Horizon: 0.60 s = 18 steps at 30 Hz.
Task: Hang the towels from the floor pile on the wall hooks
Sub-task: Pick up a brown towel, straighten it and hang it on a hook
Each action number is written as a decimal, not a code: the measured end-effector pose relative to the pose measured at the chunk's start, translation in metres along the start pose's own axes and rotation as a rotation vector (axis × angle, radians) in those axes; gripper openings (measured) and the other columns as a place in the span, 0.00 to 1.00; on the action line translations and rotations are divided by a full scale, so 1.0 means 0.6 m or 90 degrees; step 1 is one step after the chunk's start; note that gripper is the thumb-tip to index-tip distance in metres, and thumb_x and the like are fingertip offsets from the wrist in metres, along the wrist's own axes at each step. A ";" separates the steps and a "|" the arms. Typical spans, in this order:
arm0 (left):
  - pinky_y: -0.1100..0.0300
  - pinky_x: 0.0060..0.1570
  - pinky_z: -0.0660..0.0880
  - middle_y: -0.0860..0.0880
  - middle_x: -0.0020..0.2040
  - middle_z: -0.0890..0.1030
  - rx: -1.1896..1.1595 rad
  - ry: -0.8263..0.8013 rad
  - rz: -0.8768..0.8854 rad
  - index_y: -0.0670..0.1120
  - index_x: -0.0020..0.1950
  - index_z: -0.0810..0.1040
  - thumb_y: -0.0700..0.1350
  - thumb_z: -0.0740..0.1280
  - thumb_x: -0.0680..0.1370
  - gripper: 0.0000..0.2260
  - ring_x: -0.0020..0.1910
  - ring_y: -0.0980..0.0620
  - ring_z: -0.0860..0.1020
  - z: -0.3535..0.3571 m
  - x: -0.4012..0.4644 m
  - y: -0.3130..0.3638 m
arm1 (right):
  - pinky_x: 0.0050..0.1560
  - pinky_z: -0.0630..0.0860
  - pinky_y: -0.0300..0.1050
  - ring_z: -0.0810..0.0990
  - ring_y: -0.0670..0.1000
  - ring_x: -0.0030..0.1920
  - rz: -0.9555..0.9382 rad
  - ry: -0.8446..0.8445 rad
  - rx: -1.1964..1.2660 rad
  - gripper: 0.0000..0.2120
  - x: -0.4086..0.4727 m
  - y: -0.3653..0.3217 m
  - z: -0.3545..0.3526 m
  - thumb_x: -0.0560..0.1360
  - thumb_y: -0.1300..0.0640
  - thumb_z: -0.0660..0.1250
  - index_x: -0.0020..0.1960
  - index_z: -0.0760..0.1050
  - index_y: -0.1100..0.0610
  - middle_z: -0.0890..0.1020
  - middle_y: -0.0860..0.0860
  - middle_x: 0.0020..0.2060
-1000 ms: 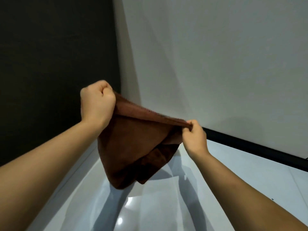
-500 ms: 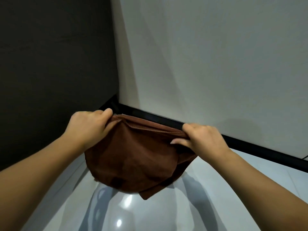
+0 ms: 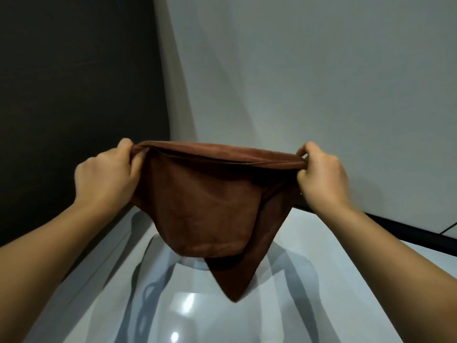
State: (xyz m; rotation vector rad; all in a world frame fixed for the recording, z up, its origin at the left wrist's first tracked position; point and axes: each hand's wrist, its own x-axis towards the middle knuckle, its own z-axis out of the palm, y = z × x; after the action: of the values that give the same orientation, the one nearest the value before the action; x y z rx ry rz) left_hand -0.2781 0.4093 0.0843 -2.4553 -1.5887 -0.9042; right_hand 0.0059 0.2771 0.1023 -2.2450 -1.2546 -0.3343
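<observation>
A brown towel (image 3: 205, 201) hangs in the air in front of me, stretched by its top edge between both hands. My left hand (image 3: 106, 177) pinches its left corner and my right hand (image 3: 321, 177) pinches its right corner. The cloth sags below in folds, and one corner points down toward the floor. No wall hook and no floor pile show in this view.
A white wall (image 3: 321, 82) stands ahead and to the right, a black wall (image 3: 74, 82) to the left, meeting in a corner behind the towel. A black skirting strip (image 3: 395, 231) runs along the white wall's foot. The glossy pale floor (image 3: 309, 293) reflects light below.
My hands have moved apart and pulled the towel's top edge out wide and taut. The towel, bunched before, now hangs spread with a corner pointing down.
</observation>
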 end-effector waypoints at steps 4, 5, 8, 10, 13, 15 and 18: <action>0.50 0.33 0.73 0.45 0.32 0.73 -0.015 0.011 -0.085 0.46 0.46 0.67 0.53 0.52 0.81 0.13 0.29 0.46 0.73 -0.002 0.000 -0.009 | 0.47 0.68 0.47 0.74 0.61 0.51 0.012 0.047 0.048 0.16 0.009 0.011 -0.008 0.71 0.69 0.56 0.55 0.75 0.60 0.77 0.59 0.51; 0.51 0.33 0.72 0.45 0.32 0.73 -0.022 0.015 -0.110 0.46 0.46 0.67 0.53 0.52 0.81 0.12 0.29 0.46 0.73 -0.001 0.002 -0.010 | 0.47 0.66 0.45 0.74 0.60 0.52 0.028 0.055 0.059 0.16 0.010 0.014 -0.010 0.71 0.70 0.56 0.56 0.75 0.61 0.76 0.59 0.52; 0.50 0.34 0.72 0.45 0.33 0.73 -0.047 0.033 -0.177 0.48 0.46 0.66 0.54 0.51 0.81 0.12 0.30 0.46 0.73 0.006 0.003 -0.017 | 0.48 0.65 0.45 0.72 0.61 0.51 0.067 0.066 0.061 0.16 0.009 0.028 -0.017 0.73 0.69 0.56 0.57 0.74 0.62 0.74 0.60 0.53; 0.47 0.38 0.75 0.45 0.34 0.73 -0.055 0.050 -0.230 0.49 0.46 0.66 0.56 0.51 0.81 0.13 0.31 0.45 0.73 0.015 0.005 -0.028 | 0.49 0.66 0.47 0.72 0.62 0.51 0.085 0.069 0.051 0.14 0.006 0.042 -0.023 0.74 0.68 0.56 0.56 0.74 0.63 0.73 0.61 0.53; 0.43 0.41 0.76 0.44 0.36 0.74 -0.051 0.050 -0.299 0.51 0.45 0.65 0.58 0.49 0.80 0.14 0.33 0.44 0.74 0.024 0.003 -0.048 | 0.48 0.65 0.49 0.72 0.63 0.52 0.123 0.071 0.036 0.11 0.000 0.069 -0.030 0.77 0.65 0.56 0.55 0.73 0.65 0.72 0.63 0.53; 0.43 0.41 0.76 0.45 0.36 0.74 -0.049 0.033 -0.313 0.51 0.44 0.65 0.59 0.49 0.80 0.14 0.33 0.43 0.74 0.027 -0.001 -0.057 | 0.45 0.63 0.48 0.72 0.63 0.51 0.134 0.069 0.026 0.09 -0.004 0.085 -0.031 0.78 0.63 0.55 0.53 0.72 0.65 0.72 0.64 0.53; 0.43 0.41 0.76 0.45 0.37 0.75 -0.058 0.032 -0.320 0.52 0.43 0.65 0.61 0.48 0.79 0.15 0.33 0.43 0.75 0.031 -0.002 -0.058 | 0.45 0.64 0.50 0.72 0.64 0.51 0.176 0.086 0.035 0.09 -0.007 0.104 -0.029 0.79 0.60 0.55 0.50 0.70 0.64 0.74 0.65 0.51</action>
State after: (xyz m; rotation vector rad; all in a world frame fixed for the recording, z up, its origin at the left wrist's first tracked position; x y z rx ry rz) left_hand -0.2999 0.4311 0.0602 -2.0905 -2.2400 -1.1060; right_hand 0.0569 0.2380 0.0939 -2.2703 -0.8602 -0.3345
